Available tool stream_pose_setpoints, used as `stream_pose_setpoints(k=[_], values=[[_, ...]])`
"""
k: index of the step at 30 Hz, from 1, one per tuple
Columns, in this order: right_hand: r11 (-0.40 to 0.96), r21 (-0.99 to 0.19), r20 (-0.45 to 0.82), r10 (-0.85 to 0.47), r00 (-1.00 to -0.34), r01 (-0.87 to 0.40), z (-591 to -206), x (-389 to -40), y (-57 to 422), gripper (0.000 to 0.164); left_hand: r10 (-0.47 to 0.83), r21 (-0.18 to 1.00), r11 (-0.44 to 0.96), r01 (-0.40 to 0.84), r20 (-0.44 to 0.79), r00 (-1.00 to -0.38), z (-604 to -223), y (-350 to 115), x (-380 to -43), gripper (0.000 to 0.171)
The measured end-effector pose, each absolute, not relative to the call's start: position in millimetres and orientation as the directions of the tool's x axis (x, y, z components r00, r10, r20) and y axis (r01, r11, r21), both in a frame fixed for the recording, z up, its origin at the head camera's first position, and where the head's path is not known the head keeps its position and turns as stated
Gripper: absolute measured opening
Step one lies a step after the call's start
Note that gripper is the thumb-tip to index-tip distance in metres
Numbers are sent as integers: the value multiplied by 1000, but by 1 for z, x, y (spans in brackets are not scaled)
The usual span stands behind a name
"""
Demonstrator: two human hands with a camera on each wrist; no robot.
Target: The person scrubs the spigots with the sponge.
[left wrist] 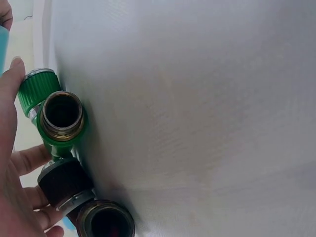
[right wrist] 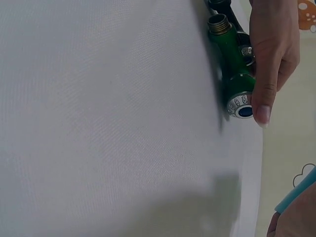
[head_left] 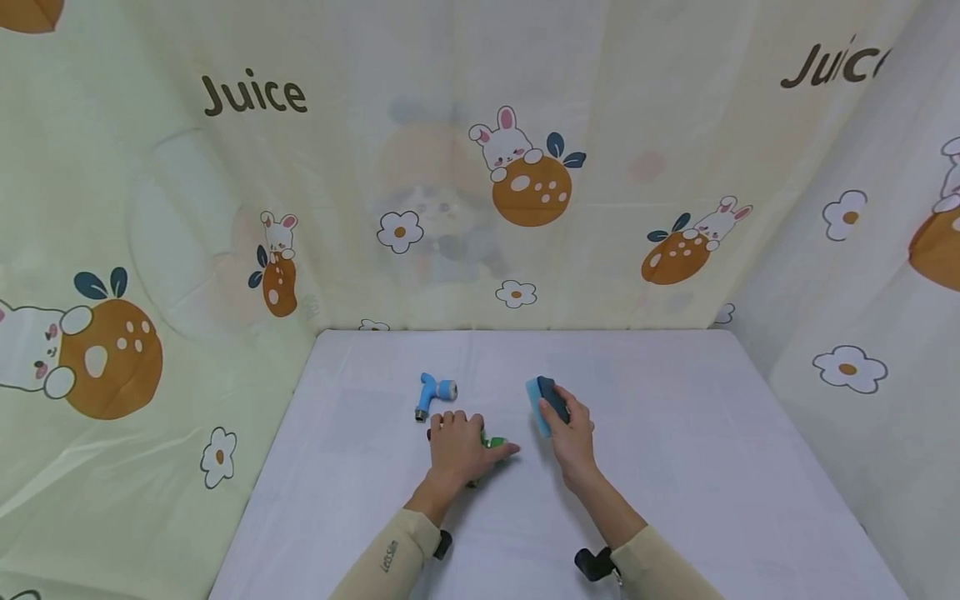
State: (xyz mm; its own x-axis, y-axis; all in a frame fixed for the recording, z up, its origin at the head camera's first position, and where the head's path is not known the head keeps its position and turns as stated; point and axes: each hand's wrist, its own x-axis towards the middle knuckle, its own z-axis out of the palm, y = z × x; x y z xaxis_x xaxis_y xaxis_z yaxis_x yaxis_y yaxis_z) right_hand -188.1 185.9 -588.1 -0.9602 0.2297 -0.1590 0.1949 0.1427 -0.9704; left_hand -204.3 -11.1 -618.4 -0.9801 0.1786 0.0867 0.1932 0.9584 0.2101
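My left hand reaches over a green tap and a black tap, lying side by side on the table. In the left wrist view its fingers bend round their far side, and its thumb rests at the green tap's ribbed knob. Both threaded outlets face that camera. My right hand grips a two-tone blue sponge-like block, light blue on one side and dark blue on the other, thumb on the near side. A blue tap lies just beyond my left hand.
A white cloth covers the table. A printed curtain with rabbits, oranges and flowers stands along the back and both sides. A black wrist strap mount sits beneath my right forearm.
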Motion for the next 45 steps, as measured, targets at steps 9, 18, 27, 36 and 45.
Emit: stream_pose_setpoints(k=[9, 18, 27, 36, 45], values=[[145, -969, -165, 232, -959, 201, -589, -188, 185, 64, 130, 247, 956, 158, 129, -983, -625, -16, -210, 86], [128, -968, -187, 216, -958, 217, -592, -188, 187, 71, -4, 543, 828, 139, 253, -967, -615, -48, -235, 61], [110, -973, -176, 224, -959, 204, -591, -189, 186, 69, -87, 516, 856, -42, 63, -994, -613, -70, -254, 79], [120, -972, -172, 229, -958, 203, -591, -188, 186, 69, -47, 464, 884, -59, -38, -998, -615, -69, -258, 75], [122, -969, -186, 225, -956, 217, -590, -186, 186, 68, -63, 471, 880, -58, -3, -998, -608, -66, -259, 51]])
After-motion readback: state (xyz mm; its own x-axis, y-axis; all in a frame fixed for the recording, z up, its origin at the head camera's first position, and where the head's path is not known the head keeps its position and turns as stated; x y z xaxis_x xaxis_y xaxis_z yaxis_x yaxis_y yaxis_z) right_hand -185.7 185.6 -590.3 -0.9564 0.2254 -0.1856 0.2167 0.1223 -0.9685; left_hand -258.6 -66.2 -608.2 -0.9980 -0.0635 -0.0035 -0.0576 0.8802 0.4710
